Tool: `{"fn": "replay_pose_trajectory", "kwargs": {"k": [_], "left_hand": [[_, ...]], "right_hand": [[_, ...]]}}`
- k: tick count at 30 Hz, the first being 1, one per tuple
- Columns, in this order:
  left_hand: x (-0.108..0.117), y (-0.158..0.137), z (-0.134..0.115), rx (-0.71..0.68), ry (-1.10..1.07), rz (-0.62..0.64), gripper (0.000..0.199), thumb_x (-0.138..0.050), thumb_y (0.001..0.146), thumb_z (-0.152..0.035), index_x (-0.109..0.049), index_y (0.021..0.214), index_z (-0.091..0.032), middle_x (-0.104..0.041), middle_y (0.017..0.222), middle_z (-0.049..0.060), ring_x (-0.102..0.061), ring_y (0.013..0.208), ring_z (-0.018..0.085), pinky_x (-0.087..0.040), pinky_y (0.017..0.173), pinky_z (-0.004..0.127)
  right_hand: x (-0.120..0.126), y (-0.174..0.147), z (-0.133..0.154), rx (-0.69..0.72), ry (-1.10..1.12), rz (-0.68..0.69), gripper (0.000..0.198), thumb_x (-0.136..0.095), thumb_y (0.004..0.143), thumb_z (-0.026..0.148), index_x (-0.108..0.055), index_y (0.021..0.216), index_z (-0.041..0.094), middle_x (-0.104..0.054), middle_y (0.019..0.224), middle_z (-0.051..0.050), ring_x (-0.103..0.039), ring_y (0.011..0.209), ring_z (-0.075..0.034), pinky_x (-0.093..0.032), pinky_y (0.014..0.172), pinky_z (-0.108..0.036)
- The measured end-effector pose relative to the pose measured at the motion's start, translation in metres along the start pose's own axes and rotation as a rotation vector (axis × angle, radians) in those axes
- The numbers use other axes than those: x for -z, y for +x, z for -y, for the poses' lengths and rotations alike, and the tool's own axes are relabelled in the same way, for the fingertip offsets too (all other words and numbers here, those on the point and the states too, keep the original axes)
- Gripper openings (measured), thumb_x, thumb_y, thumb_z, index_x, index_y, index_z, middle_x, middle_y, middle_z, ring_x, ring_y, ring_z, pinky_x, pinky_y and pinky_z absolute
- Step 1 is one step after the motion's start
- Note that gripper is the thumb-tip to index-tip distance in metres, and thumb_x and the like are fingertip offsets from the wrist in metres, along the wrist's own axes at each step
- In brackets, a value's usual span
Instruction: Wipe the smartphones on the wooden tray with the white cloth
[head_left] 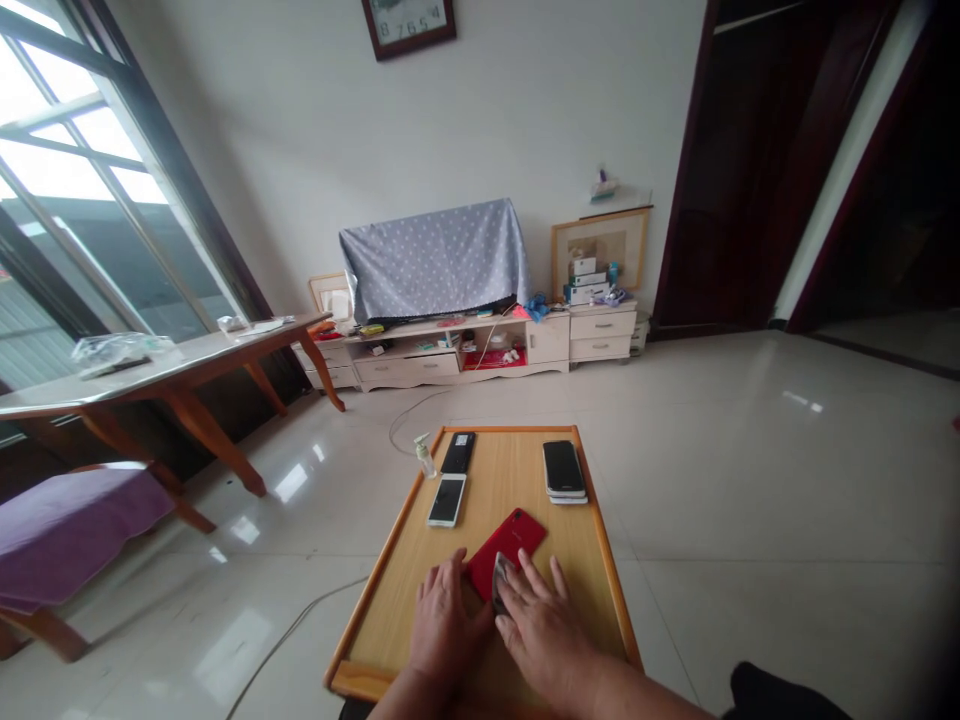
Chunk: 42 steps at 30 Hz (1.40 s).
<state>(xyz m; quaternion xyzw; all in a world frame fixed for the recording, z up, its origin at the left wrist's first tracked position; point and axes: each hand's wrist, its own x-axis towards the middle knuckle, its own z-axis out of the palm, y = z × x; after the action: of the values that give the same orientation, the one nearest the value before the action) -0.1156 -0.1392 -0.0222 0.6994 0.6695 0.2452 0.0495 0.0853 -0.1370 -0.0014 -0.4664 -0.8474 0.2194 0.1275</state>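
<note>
A red smartphone (520, 530) lies back side up and slanted on the wooden table (405, 590). My left hand (444, 612) steadies its near left end, fingers curled along the edge and the thumb partly hidden. Under the fingers of my right hand (544, 625), a small greyish cloth (499, 582) is pressed against the phone's back. Further up the table on the left are a white phone (447, 500) and a black phone (458, 453), with a small pump bottle (424, 457) at the edge. Stacked phones (564, 469) sit at the far right.
Raised rims border the small table. Left of it stand a long table (225, 352) and a bench with a purple cloth (82, 530). A low white cabinet (551, 345) with a draped grey dotted cloth (435, 262) lines the wall. A cable (300, 615) crosses the tiled floor.
</note>
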Motion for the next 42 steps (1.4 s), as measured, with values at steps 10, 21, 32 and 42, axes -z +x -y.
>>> {"fn": "replay_pose_trajectory", "kwargs": {"k": [10,21,32,42], "left_hand": [[0.003,-0.001,-0.002,0.025,-0.007,0.040,0.067,-0.062,0.075,-0.035,-0.046,0.138,-0.017,-0.064,0.126,0.010,-0.054,0.120,0.026,-0.040,0.106,0.040],[0.006,-0.003,0.003,0.095,-0.020,0.118,0.071,-0.051,0.083,-0.032,-0.034,0.150,-0.012,-0.061,0.133,0.016,-0.055,0.121,0.026,-0.038,0.106,0.040],[-0.008,-0.004,0.014,0.025,-0.059,-0.040,0.081,-0.060,0.076,-0.035,-0.033,0.150,-0.013,-0.066,0.124,0.016,-0.061,0.110,0.029,-0.045,0.101,0.047],[0.006,0.000,0.001,0.090,-0.031,0.060,0.072,-0.064,0.064,-0.034,-0.052,0.134,-0.020,-0.064,0.122,0.012,-0.055,0.112,0.030,-0.042,0.100,0.044]], "right_hand": [[0.025,0.026,-0.025,-0.203,-0.136,-0.113,0.057,-0.021,0.104,0.048,-0.042,0.151,0.025,-0.037,0.159,-0.005,-0.008,0.153,-0.032,0.005,0.118,-0.064],[-0.008,0.033,0.028,0.146,0.025,-0.046,0.046,-0.030,0.103,0.036,-0.054,0.142,0.031,-0.054,0.147,-0.003,-0.030,0.147,-0.032,0.002,0.119,-0.066],[-0.016,0.068,0.018,0.095,-0.063,-0.086,0.047,-0.033,0.100,0.031,-0.057,0.140,0.032,-0.054,0.147,-0.002,-0.026,0.149,-0.032,0.003,0.119,-0.063],[-0.005,0.085,-0.018,-0.262,-0.268,-0.166,0.057,-0.023,0.102,0.046,-0.046,0.150,0.023,-0.039,0.157,-0.006,-0.016,0.151,-0.035,0.003,0.116,-0.068]]}}
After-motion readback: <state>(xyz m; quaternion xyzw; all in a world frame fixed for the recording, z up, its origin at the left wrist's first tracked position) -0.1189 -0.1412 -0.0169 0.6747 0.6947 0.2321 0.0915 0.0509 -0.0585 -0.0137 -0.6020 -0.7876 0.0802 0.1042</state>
